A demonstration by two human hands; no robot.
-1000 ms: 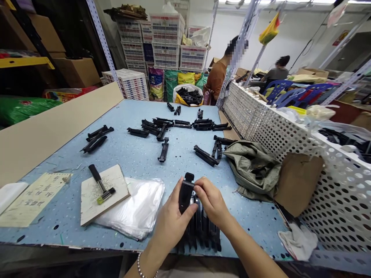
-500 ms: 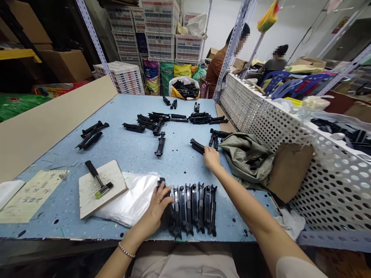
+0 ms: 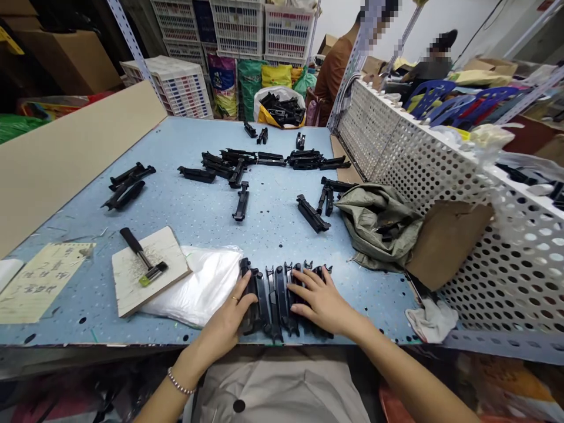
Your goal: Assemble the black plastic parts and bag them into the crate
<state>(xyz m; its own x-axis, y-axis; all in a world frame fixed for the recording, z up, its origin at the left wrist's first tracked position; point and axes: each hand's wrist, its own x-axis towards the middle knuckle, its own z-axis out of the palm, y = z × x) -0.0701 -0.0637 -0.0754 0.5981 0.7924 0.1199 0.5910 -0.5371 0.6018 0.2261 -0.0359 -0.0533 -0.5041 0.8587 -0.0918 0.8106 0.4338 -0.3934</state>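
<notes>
A row of several black plastic parts point(image 3: 277, 296) lies side by side at the near edge of the blue table point(image 3: 194, 223). My left hand point(image 3: 227, 323) rests on the left end of the row, fingers spread along the parts. My right hand point(image 3: 321, 302) lies flat on the right half of the row, fingers stretched out. Neither hand grips a part. More loose black parts point(image 3: 240, 202) lie scattered farther back, one point(image 3: 312, 214) just beyond the row.
A clear plastic bag point(image 3: 200, 288) lies left of the row, beside a board with a small hammer point(image 3: 141, 258). An olive cloth point(image 3: 374, 226) and cardboard point(image 3: 445, 241) sit at the right against a perforated white wall point(image 3: 418, 176). Two people work at the back.
My right hand came back from the loose part near the cloth and now lies on the row. My left hand stays at the row's left end. The view tilted down.
</notes>
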